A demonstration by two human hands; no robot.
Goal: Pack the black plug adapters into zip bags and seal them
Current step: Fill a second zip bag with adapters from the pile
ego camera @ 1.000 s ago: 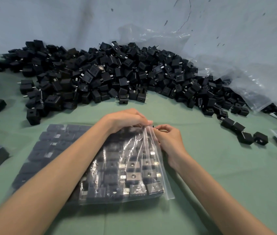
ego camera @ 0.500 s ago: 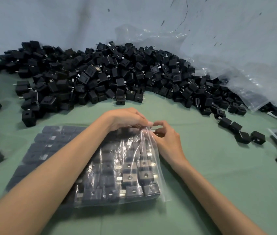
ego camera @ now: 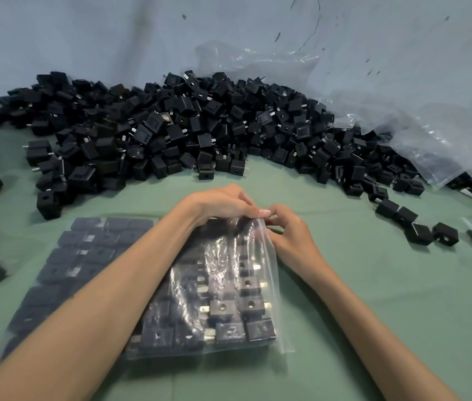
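While both hands work at its far edge, the zip bag (ego camera: 223,273) lies flat on the green table cover (ego camera: 373,314). I take this bag as reference for every position below.

Contents: black plug adapters (ego camera: 259,329) in rows, with metal prongs visible through the film.

Left hand (ego camera: 220,204): over the far edge of the bag, fingers curled down and gripping the film along the mouth.

Right hand (ego camera: 289,230): at the far right corner of the bag, thumb and fingers bent, pinching the same edge. The two hands touch at the fingertips. I cannot tell whether the zip strip is closed, as the hands cover it.

Just left of the bag, partly hidden by the left forearm, a second packed bag (ego camera: 84,256) lies flat. Beyond the bag, a large loose heap of adapters (ego camera: 200,134) runs across the table cover. Beyond and right of the bag, crumpled clear plastic sheeting (ego camera: 431,134) lies over the heap's end. Right of the bag and well apart from it, a few loose adapters (ego camera: 418,234) sit in a short line. Beyond and left of the bag, a single adapter (ego camera: 48,202) stands near the heap.
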